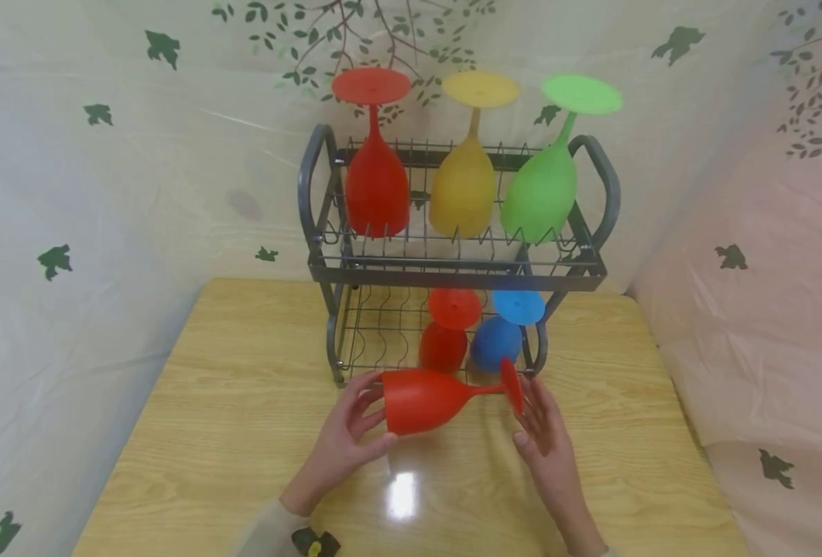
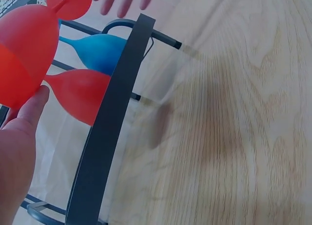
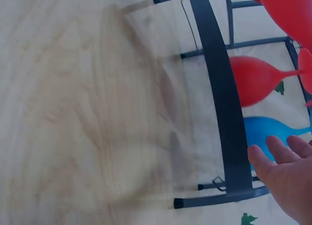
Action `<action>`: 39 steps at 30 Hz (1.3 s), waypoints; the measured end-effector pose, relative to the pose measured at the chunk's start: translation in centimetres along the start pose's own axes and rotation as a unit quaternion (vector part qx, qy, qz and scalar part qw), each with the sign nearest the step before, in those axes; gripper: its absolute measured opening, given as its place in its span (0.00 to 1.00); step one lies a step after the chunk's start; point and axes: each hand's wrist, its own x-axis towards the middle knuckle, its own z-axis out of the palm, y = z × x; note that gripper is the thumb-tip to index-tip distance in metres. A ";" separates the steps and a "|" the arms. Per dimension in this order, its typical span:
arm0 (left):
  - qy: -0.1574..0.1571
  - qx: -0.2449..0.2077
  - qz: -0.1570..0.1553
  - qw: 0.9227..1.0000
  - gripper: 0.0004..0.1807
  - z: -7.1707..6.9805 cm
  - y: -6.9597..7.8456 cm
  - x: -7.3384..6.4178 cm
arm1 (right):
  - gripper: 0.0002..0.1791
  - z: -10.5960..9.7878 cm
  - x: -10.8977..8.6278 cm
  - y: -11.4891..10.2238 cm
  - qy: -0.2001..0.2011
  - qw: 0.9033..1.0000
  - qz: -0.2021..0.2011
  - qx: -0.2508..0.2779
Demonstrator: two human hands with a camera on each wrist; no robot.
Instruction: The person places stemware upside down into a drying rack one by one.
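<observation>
A red plastic goblet (image 1: 425,401) lies sideways in the air before the rack, its rim to the left and its foot to the right. My left hand (image 1: 341,441) grips the bowl near the rim, thumb below and fingers behind; the left wrist view shows the thumb (image 2: 34,108) against the bowl. Beside the foot, my right hand (image 1: 550,456) is held with loosely extended fingers; whether they touch the foot I cannot tell. On the lower shelf just behind, a red goblet (image 1: 443,348) and a blue goblet (image 1: 498,345) stand upside down.
A dark two-tier wire rack (image 1: 453,276) stands at the back of the wooden table (image 1: 195,433). Its top tier bears upside-down red (image 1: 378,189), yellow (image 1: 463,189) and green (image 1: 539,193) goblets. A patterned curtain (image 1: 139,170) hangs behind and at the sides.
</observation>
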 end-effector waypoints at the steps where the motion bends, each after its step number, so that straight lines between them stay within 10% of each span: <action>1: 0.000 -0.008 0.001 1.000 0.46 0.0 -0.1 0.1 | 0.39 0.1 -0.1 0.1 -0.002 1.000 0.002 0.000; 17: 0.012 -0.051 -0.007 0.999 0.45 0.9 -0.5 0.7 | 0.38 2.9 -0.9 0.0 -0.097 0.995 -0.037 0.004; 39: 0.023 -0.086 -0.018 0.996 0.45 2.2 -0.7 1.1 | 0.40 5.3 -1.2 -0.9 -0.125 0.990 -0.054 0.048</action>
